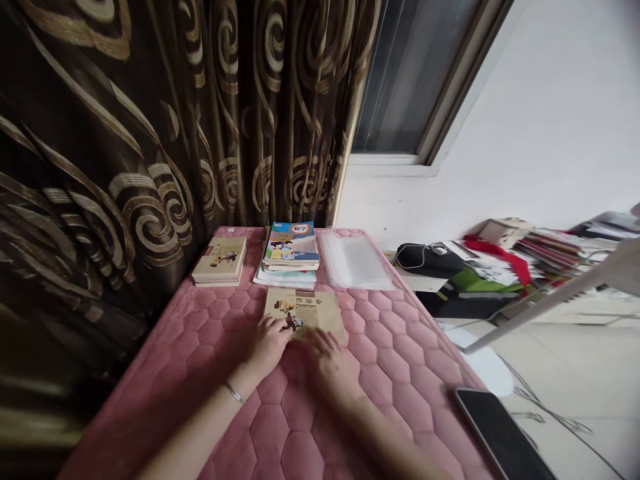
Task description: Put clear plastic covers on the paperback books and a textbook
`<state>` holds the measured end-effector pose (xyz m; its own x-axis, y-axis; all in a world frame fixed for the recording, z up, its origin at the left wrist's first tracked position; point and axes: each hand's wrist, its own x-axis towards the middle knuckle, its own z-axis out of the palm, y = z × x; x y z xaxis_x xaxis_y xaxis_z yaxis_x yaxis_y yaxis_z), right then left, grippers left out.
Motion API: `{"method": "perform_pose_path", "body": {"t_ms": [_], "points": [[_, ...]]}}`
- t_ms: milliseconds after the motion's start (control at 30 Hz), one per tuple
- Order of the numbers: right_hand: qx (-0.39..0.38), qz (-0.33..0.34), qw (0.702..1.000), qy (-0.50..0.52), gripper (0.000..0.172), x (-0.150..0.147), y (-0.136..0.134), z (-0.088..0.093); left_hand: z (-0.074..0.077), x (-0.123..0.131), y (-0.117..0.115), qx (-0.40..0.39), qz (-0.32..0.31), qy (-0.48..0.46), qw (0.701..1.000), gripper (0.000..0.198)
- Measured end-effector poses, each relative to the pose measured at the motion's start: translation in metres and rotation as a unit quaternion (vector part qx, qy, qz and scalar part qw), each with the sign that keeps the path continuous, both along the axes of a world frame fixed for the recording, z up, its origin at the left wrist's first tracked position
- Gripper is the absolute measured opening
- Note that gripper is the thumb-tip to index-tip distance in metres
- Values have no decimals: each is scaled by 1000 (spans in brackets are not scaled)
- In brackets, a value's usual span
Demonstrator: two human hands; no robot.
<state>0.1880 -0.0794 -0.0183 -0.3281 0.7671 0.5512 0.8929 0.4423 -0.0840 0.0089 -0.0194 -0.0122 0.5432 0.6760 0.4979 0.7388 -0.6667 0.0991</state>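
A beige book (pixel 315 310) with Chinese characters and a small coloured drawing lies on the pink quilted surface in front of me. On its near left corner rest the fingers of my left hand (pixel 270 343), which is open. My right hand (pixel 331 365) is open too, its fingers spread over the book's near edge. The hands cover part of that edge. Behind the book is a stack of books (pixel 290 250) topped by a blue illustrated textbook. To its left sits a stack of similar beige books (pixel 220 260). Clear plastic sheets (pixel 356 260) lie to its right.
A dark phone or tablet (pixel 503 433) lies at the right edge of the pink quilted surface (pixel 270 427). Patterned curtains (pixel 225 120) hang along the left and back. Beyond the right edge are a black pouch (pixel 429 259), piled papers and cloth, a slanted pole and floor cables.
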Motion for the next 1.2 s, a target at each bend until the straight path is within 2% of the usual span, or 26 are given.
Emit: {"method": "perform_pose_path", "body": {"t_ms": [67, 133, 267, 367, 433, 533, 633, 733, 800, 867, 1000, 1100, 1200], "points": [[7, 20, 999, 24, 32, -21, 6, -8, 1, 4, 0, 17, -15, 8, 1000, 17], [-5, 37, 999, 35, 30, -22, 13, -12, 4, 0, 1, 20, -36, 1, 999, 20], [-12, 41, 998, 36, 27, 26, 16, -10, 7, -37, 8, 5, -49, -41, 998, 16], [-8, 44, 998, 46, 25, 66, 13, -8, 1, -69, 16, -24, -43, -70, 996, 14], [5, 46, 997, 54, 26, 80, 10, -9, -6, -83, 20, -54, -36, -77, 995, 15], [20, 29, 996, 78, 29, 85, 9, -12, -11, -91, 20, -80, -11, -84, 993, 17], [16, 28, 995, 90, 30, 83, 10, -13, -3, -85, 14, -67, 40, -98, 992, 21], [17, 37, 996, 83, 29, 81, 9, -6, 15, -64, 4, -37, 63, -92, 993, 26], [13, 19, 998, 63, 26, 74, 7, 2, 25, -42, -2, -36, -3, -56, 998, 24], [-9, -2, 999, 32, 22, 59, 6, 11, 27, -19, -5, -38, -54, -33, 997, 22], [-36, 5, 999, 25, 17, 23, 11, 15, 16, 13, -2, -27, -64, -20, 997, 13], [-28, 8, 998, 47, 23, 21, 17, 6, 9, 7, 3, -16, -68, -21, 997, 17], [-13, 19, 998, 61, 27, 47, 16, -2, 8, -20, 8, -26, -68, -36, 997, 17]]}}
